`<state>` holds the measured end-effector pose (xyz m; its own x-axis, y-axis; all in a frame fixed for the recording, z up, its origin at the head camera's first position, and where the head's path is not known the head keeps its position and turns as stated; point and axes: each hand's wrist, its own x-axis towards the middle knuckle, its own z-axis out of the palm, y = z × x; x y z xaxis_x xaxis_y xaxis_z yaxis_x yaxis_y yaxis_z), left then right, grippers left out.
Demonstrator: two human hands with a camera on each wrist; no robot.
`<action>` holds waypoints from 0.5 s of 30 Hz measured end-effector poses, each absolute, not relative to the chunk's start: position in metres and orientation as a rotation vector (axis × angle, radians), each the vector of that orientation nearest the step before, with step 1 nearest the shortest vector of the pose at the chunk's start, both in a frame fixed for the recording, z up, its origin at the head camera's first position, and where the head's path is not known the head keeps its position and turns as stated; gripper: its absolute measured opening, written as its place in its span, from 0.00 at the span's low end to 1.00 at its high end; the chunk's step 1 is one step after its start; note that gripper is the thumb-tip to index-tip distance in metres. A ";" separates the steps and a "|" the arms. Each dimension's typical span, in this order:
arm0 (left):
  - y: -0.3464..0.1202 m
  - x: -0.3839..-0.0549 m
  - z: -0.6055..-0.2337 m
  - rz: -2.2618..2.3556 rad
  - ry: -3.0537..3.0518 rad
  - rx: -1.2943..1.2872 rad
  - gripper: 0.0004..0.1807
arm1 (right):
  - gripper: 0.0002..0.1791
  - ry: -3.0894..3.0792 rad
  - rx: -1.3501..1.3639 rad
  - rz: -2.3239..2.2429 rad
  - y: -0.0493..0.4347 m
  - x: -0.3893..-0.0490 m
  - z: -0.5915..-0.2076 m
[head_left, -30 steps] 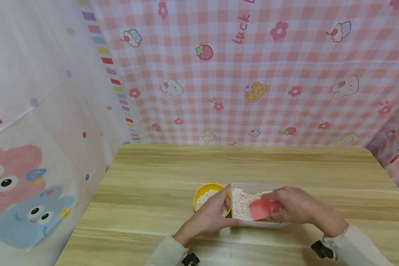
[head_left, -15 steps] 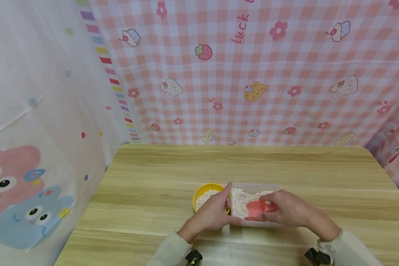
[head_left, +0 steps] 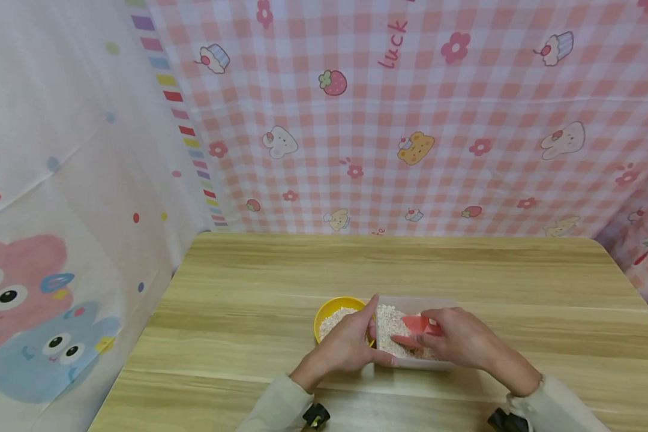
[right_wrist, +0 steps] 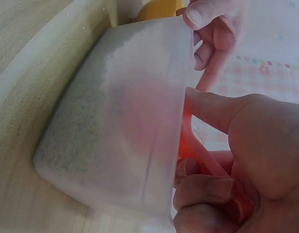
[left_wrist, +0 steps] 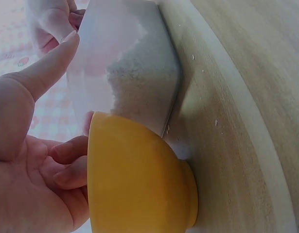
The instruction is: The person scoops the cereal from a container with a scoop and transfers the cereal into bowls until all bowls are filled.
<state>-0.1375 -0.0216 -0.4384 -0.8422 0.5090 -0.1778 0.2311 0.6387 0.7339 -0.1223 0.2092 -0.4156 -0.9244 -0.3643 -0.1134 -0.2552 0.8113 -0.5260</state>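
Observation:
My right hand (head_left: pixel 463 339) grips the handle of a pink scoop (head_left: pixel 413 324), which dips into pale oat-like flakes (head_left: pixel 390 324) inside a translucent plastic box (right_wrist: pixel 154 58). The scoop's bowl shows blurred through the box wall in the right wrist view. With thumb and forefinger spread across the box's left end, my left hand (head_left: pixel 347 343) holds it at the rim. Its other fingers curl in by a yellow bowl (left_wrist: pixel 134 174), just left of the box. More of the flakes lie in that bowl; my left hand covers part of it in the head view.
All of this stands on a wooden table (head_left: pixel 237 312) near its front. A few stray flakes (left_wrist: pixel 193 57) lie on the tabletop. A pink checked cloth (head_left: pixel 356 120) hangs behind, and a white printed cloth (head_left: pixel 86 180) on the left.
The scoop has moved left through the flakes and tilted onto its side, the right hand moving left with it. My left hand stays at the box's end.

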 end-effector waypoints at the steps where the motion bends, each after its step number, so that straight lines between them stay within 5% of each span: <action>1: -0.022 -0.137 -0.438 1.040 2.494 0.588 0.65 | 0.21 2.792 -0.485 -0.760 0.209 -0.123 -0.416; 15: -0.021 -0.138 -0.438 1.040 2.486 0.555 0.65 | 0.30 2.850 -0.598 -0.656 0.203 -0.132 -0.423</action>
